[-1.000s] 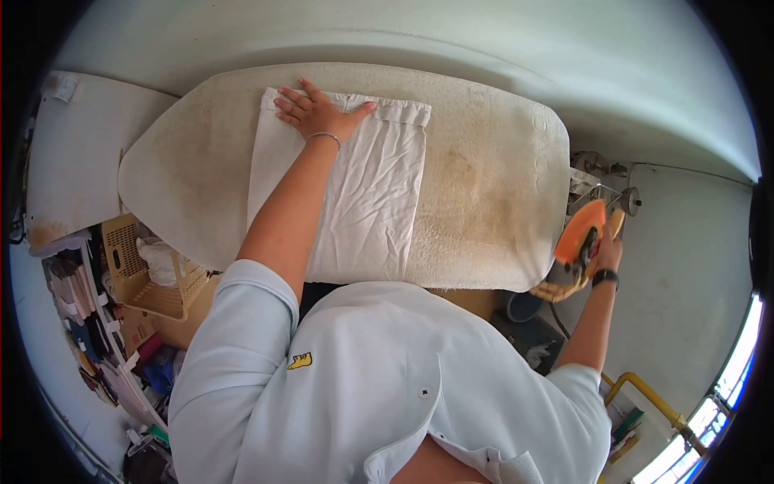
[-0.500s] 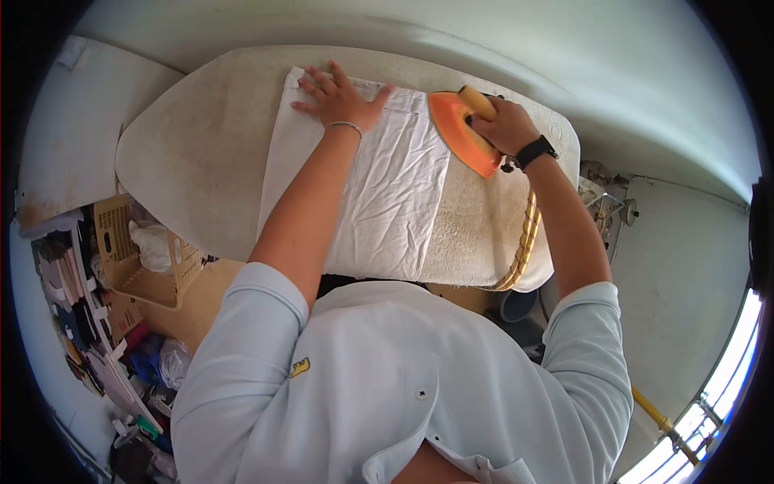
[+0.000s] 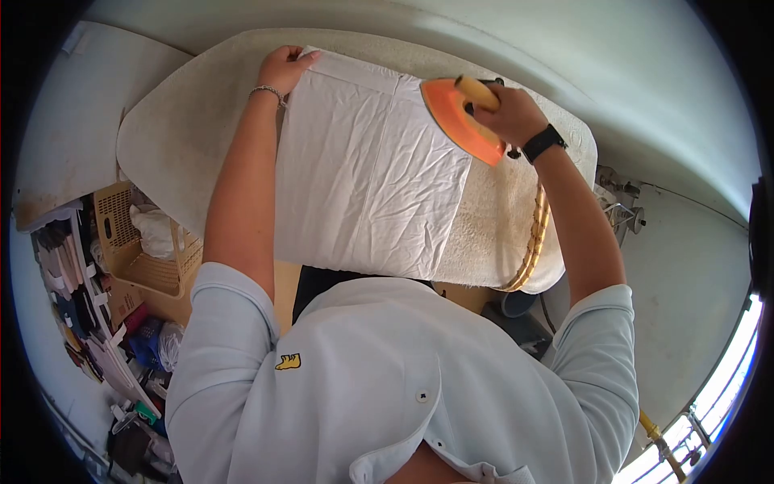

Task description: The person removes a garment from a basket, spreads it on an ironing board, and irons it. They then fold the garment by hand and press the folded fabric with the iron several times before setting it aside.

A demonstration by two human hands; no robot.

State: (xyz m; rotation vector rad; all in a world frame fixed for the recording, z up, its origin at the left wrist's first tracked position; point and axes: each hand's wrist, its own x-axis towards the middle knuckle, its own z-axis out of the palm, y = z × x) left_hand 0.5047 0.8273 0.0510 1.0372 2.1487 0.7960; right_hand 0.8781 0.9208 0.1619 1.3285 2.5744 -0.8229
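A folded white cloth lies across the ironing board, smoother on its left half and creased on its right. My left hand is closed on the cloth's far left corner, thumb on top and the other fingers partly hidden. My right hand grips the handle of an orange iron. The iron's pointed soleplate edge overlaps the cloth's far right side in this view. From the iron's side a yellow patterned cord hangs down over the board's right end.
Behind the board runs a pale wall. Low on the left stands a yellow plastic crate with a white bag inside, beside shelves of folded cloths. Metal fittings stick out at the right, and a yellow pipe is lower down.
My left hand has gone from lying spread on the cloth to holding its far left corner. The cloth's left side now reaches wider, with a seam showing mid-cloth. The iron has shifted slightly.
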